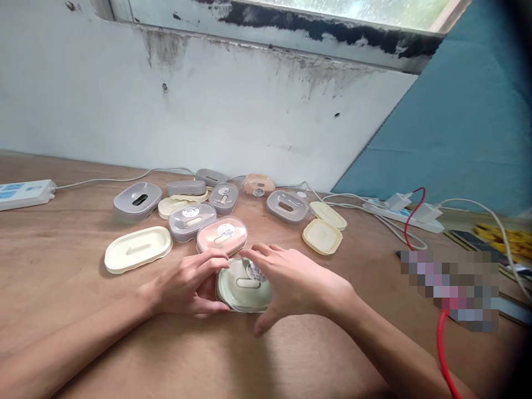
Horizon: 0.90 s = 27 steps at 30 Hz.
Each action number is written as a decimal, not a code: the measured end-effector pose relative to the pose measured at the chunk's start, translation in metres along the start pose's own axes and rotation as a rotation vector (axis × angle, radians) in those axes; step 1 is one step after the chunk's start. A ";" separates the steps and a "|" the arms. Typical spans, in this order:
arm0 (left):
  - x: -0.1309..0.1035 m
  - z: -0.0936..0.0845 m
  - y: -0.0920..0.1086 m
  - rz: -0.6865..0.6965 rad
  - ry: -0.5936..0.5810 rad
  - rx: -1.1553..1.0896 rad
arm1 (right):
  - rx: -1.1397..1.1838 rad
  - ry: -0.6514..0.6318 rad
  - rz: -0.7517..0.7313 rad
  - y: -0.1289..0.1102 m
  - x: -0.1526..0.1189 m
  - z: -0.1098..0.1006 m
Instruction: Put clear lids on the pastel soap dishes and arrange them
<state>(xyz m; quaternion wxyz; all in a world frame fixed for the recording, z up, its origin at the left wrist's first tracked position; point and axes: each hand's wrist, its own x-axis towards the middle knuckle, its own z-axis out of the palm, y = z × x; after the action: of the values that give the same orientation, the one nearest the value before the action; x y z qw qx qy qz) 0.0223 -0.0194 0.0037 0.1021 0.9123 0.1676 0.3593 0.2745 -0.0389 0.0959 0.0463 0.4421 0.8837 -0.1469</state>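
Note:
A pale green oval plastic box with a clear cover, a raised pale oblong in the middle and a round sticker lies before me. My left hand grips its left end between thumb and fingers. Over its right end arches my right hand, fingers along the far edge and thumb near the front; the palm hides that end. Just behind sits a pink box with a clear cover and sticker. A grey covered box stands beside the pink one. To the left lies a cream oval tray.
More grey pieces, a peach box and yellowish trays are scattered toward the wall. Power strips stand at left and right, with white cables behind. A red cable reaches a blurred-out object at right.

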 end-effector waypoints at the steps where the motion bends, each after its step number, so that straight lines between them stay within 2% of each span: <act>1: 0.000 0.000 0.000 0.000 -0.006 0.006 | -0.003 -0.021 -0.005 0.000 -0.001 0.000; 7: 0.000 0.000 0.000 0.003 -0.029 0.007 | -0.016 -0.032 0.058 -0.003 0.001 -0.002; 27: -0.002 0.003 -0.004 0.034 0.026 -0.037 | 0.011 -0.007 -0.006 -0.005 0.009 0.004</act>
<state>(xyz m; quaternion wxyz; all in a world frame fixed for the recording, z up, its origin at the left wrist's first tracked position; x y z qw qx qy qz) 0.0222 -0.0168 -0.0004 0.1107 0.9083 0.1469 0.3757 0.2650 -0.0358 0.0909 0.0463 0.4393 0.8839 -0.1536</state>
